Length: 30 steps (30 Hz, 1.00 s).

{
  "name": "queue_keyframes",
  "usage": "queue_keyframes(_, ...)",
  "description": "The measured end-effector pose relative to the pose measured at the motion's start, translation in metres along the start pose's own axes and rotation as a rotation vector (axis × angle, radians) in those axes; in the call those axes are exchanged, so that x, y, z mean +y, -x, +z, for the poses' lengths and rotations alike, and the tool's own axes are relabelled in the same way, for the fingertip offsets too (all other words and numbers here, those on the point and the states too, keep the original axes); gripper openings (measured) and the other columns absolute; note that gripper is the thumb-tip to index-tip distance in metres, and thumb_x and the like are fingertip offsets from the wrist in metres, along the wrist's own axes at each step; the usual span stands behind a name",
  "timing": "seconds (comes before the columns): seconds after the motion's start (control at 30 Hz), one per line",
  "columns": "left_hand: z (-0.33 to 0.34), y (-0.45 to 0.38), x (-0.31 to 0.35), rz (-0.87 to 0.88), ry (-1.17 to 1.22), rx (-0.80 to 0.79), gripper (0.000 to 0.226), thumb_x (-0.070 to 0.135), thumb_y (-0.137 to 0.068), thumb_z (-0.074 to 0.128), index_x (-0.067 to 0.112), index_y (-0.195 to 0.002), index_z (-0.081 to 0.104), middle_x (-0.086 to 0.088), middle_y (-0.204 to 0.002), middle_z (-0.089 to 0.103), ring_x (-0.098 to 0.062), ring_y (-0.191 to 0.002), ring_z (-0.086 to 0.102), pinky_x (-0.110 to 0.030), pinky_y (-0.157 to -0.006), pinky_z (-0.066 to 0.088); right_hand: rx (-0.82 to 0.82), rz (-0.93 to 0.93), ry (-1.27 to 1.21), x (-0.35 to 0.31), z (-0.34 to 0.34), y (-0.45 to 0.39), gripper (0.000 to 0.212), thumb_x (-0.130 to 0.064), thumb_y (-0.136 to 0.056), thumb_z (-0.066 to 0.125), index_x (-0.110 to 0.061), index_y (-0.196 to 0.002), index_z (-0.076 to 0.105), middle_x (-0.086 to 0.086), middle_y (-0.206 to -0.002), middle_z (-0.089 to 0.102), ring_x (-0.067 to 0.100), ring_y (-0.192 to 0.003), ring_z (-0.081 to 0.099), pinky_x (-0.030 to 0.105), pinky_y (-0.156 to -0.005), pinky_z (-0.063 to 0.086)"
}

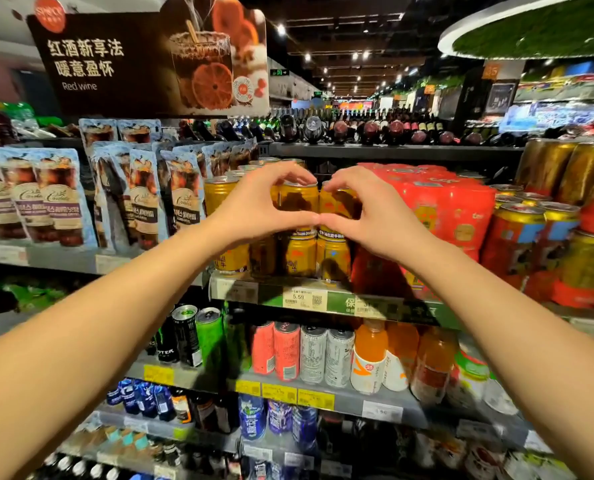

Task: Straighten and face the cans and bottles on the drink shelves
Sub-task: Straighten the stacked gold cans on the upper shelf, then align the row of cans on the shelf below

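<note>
The left hand [254, 209] curls around one yellow can [298, 202] and the right hand [368, 216] around its neighbour can [337, 206] — thumbs meeting in front. Both cans sit atop the lower yellow cans [300, 256], red multipacks [441, 202] just right of the grip.

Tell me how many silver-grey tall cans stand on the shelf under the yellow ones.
2. One silver-grey tall can stands right of the pink cans; the other silver-grey can is beside it, left of the orange bottles. More may sit hidden behind them.
</note>
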<state>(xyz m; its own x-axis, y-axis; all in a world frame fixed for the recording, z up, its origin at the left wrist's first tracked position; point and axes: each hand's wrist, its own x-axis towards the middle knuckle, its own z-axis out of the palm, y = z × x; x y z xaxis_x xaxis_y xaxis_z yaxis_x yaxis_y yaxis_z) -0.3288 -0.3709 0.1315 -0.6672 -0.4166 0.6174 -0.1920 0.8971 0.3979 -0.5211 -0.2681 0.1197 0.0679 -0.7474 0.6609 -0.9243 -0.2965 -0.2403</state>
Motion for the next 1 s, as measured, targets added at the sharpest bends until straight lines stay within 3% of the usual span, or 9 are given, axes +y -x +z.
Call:
queue_keyframes(0.13, 0.019, 0.068, 0.005, -0.029, 0.086, 0.197, 0.042, 0.043, -0.072, 0.083, 0.024, -0.106, 0.067, 0.013, -0.106, 0.067, 0.006, -0.102, 0.06, -0.012, -0.094, 0.043, 0.13, -0.018, -0.164, -0.012, 0.039, 0.047, 0.031, -0.02, -0.082, 0.079, -0.007, -0.107, 0.067, 0.007, -0.114, 0.063, 0.022, -0.112, 0.059, 0.032, -0.1, 0.044)
queue_keyframes(0.23, 0.037, 0.12, -0.01, -0.171, 0.137, 0.312, 0.036, 0.034, -0.072, 0.085, 0.025, -0.102, 0.066, 0.012, -0.103, 0.069, 0.001, -0.099, 0.063, -0.015, -0.093, 0.046, 0.169, 0.021, -0.273, -0.019, 0.07, 0.079, 0.023, -0.015, -0.082, 0.079, -0.008, -0.101, 0.068, 0.005, -0.107, 0.066, 0.018, -0.105, 0.061, 0.02, -0.096, 0.042)
queue_keyframes(0.33, 0.054, 0.171, -0.033, -0.359, 0.202, 0.407, 0.034, 0.019, -0.073, 0.088, 0.021, -0.1, 0.066, 0.005, -0.099, 0.071, -0.011, -0.094, 0.067, -0.025, -0.092, 0.051, 0.181, 0.036, -0.333, -0.03, 0.103, 0.104, 0.017, -0.014, -0.083, 0.077, -0.01, -0.096, 0.067, 0.002, -0.097, 0.067, 0.016, -0.096, 0.061, 0.022, -0.088, 0.045)
queue_keyframes(0.5, 0.073, 0.235, -0.083, -0.63, 0.263, 0.491, 0.033, 0.015, -0.077, 0.085, 0.01, -0.104, 0.066, -0.017, -0.091, 0.067, -0.021, -0.08, 0.06, -0.028, -0.08, 0.052, 0.032, 0.201, -0.469, -0.051, 0.164, 0.125, 0.015, -0.021, -0.083, 0.077, -0.019, -0.093, 0.066, -0.006, -0.094, 0.065, 0.009, -0.091, 0.062, 0.02, -0.083, 0.046)
queue_keyframes(0.6, 0.082, 0.259, -0.121, -0.796, 0.262, 0.552, 0.038, 0.019, -0.076, 0.086, 0.011, -0.108, 0.066, -0.016, -0.097, 0.068, -0.006, -0.074, 0.059, -0.011, -0.067, 0.049, -0.058, 0.402, -0.56, -0.061, 0.211, 0.125, 0.018, -0.02, -0.083, 0.078, -0.018, -0.094, 0.064, -0.005, -0.083, 0.059, 0.005, -0.072, 0.057, 0.021, -0.072, 0.046)
queue_keyframes(0.7, 0.091, 0.272, -0.158, -0.924, 0.246, 0.569, 0.043, 0.027, -0.075, 0.088, 0.018, -0.109, 0.064, -0.008, -0.103, 0.068, -0.01, -0.085, 0.062, -0.016, -0.073, 0.047, -0.088, 0.652, -0.644, -0.071, 0.261, 0.123, 0.024, -0.011, -0.083, 0.078, -0.005, -0.1, 0.063, 0.006, -0.075, 0.055, 0.022, -0.067, 0.052, 0.041, -0.068, 0.046)
queue_keyframes(0.83, 0.112, 0.273, -0.2, -0.994, 0.347, 0.552, 0.045, 0.015, -0.074, 0.088, 0.018, -0.111, 0.062, 0.004, -0.09, 0.064, -0.004, -0.076, 0.061, -0.015, -0.066, 0.05, 0.006, 0.803, -0.555, -0.083, 0.314, 0.124, 0.021, -0.022, -0.085, 0.073, -0.012, -0.101, 0.062, -0.009, -0.069, 0.054, 0.007, -0.064, 0.055, 0.024, -0.062, 0.04)
queue_keyframes(0.9, 0.125, 0.272, -0.218, -0.997, 0.352, 0.534, 0.049, 0.009, -0.072, 0.087, 0.008, -0.115, 0.063, -0.001, -0.083, 0.067, -0.011, -0.073, 0.065, -0.029, -0.07, 0.054, 0.022, 0.843, -0.437, -0.086, 0.335, 0.123, 0.022, -0.026, -0.089, 0.067, -0.013, -0.105, 0.06, -0.003, -0.08, 0.058, 0.017, -0.078, 0.058, 0.03, -0.068, 0.037)
queue_keyframes(1.0, 0.14, 0.269, -0.234, -1.03, 0.292, 0.466, 0.059, 0.02, -0.072, 0.089, 0.006, -0.124, 0.065, -0.011, -0.102, 0.074, -0.023, -0.093, 0.071, -0.036, -0.082, 0.058, 0.056, 0.875, -0.381, -0.088, 0.361, 0.119, 0.015, -0.023, -0.093, 0.061, -0.012, -0.102, 0.057, 0.004, -0.09, 0.061, 0.027, -0.085, 0.057, 0.037, -0.071, 0.042)
